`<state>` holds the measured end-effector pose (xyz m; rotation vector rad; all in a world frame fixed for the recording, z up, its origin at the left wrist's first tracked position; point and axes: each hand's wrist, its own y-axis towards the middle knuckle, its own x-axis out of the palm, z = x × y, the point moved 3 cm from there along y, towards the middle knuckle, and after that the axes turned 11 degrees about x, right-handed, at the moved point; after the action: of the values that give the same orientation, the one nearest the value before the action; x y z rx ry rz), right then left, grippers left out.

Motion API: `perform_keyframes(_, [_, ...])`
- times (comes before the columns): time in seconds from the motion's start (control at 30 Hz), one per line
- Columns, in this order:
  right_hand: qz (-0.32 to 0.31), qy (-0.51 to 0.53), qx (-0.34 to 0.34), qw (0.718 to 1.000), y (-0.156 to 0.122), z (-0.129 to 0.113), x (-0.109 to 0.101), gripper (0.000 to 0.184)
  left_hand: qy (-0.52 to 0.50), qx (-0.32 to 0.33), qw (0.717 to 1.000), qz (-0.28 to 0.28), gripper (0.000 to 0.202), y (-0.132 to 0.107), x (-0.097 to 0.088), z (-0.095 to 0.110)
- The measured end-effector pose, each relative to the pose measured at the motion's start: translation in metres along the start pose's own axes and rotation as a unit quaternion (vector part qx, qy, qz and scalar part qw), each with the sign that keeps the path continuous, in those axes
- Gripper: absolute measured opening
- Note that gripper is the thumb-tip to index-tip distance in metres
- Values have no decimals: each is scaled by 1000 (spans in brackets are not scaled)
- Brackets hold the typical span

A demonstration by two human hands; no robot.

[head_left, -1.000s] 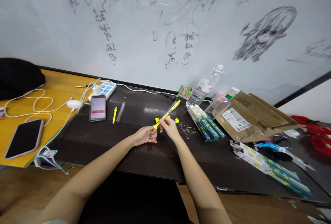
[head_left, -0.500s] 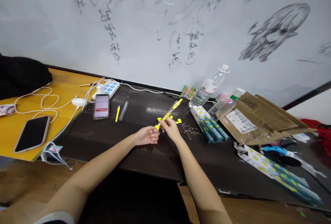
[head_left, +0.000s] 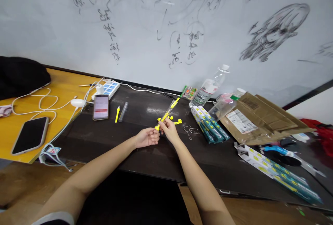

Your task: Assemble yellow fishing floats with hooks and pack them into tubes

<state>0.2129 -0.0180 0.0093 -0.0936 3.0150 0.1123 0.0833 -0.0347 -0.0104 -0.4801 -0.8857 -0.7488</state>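
Note:
Over the dark table, both hands hold a slim yellow and clear plastic tube (head_left: 165, 115), tilted with its far end up and to the right. My right hand (head_left: 170, 129) pinches it along its lower part. My left hand (head_left: 147, 137) has its fingers curled at the tube's lower yellow end, which they partly cover. Small loose yellow pieces (head_left: 178, 122) lie just behind and right of the hands. A thin white looped cord (head_left: 191, 132) rests to their right. Farther left are a slim yellow stick (head_left: 117, 114) and a separate clear tube (head_left: 123, 111).
Green-and-white boxes (head_left: 210, 125), a water bottle (head_left: 208, 88) and a cardboard parcel (head_left: 262, 114) stand at the right. Another long box (head_left: 281, 174) lies near the front edge. At left are a propped phone (head_left: 101, 107), a power strip (head_left: 109, 89), cables and a flat phone (head_left: 31, 135).
Hardly anything differs. The whole view has shifted slightly, and both hands keep the same hold on the tube, which looks tilted a little more upright.

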Motion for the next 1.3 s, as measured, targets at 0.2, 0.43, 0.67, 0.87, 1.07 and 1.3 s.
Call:
perform_keyframes(0.2, [7,1,0,1000,0,2,4,30,27,27,999,13,21,2,0,-3])
perform_keyframes(0.43, [18,-29,-18,999,-1,2,5,32,275,121,953,21,50,17,-13,-6])
perform_keyframes(0.67, [59,-67,-13,996,-3,6,14,33,302,165,934,93,65,25,-22,-6])
perform_keyframes(0.87, [36,-47,39,997,-3,13,21,33,232,209,941,133,57,16,-19,2])
perform_keyframes(1.07, [13,-48,26,998,-4,8,21,33,234,200,943,123,52,12,-17,3])
perform_keyframes(1.3, [-31,-63,14,997,-3,13,27,32,280,229,916,174,51,13,-20,12])
